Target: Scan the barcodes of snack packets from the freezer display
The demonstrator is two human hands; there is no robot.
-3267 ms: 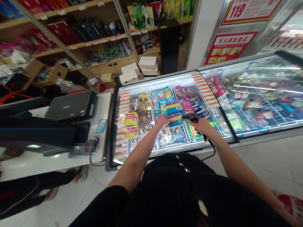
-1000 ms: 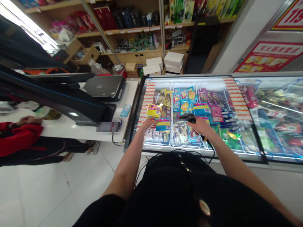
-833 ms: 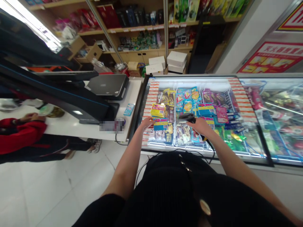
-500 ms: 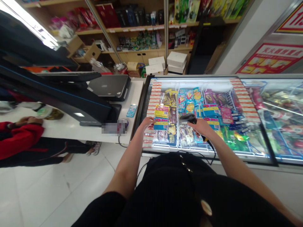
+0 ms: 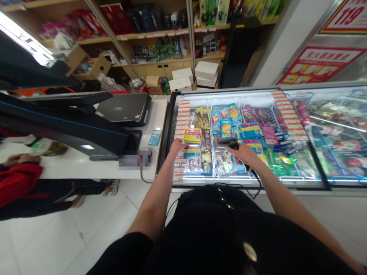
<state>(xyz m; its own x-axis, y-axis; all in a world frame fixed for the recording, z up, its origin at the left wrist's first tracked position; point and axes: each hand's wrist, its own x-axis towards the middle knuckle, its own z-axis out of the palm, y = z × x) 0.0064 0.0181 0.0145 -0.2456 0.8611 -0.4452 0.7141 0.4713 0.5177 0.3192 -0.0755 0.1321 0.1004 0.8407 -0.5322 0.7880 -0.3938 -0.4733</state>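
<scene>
My right hand is wrapped around a black handheld barcode scanner, its head pointing left over the glass top of a chest freezer. A cable runs from the scanner's handle toward my body. My left hand has its fingers closed at the left edge of a blue packet with a pink and yellow band. Just beyond that packet lies a yellow and pink packet. Similar blue packets lie to the right, partly behind my right hand.
Left of the freezer is a white counter with a black monitor stand, a closed black device and a small blue packet. A person in a red sleeve leans there. White boxes stand behind the freezer.
The view has turned slightly to the right, so the surroundings sit further left. My left hand's fingers look more curled at the packet's edge. The scanner stays nearly in place.
</scene>
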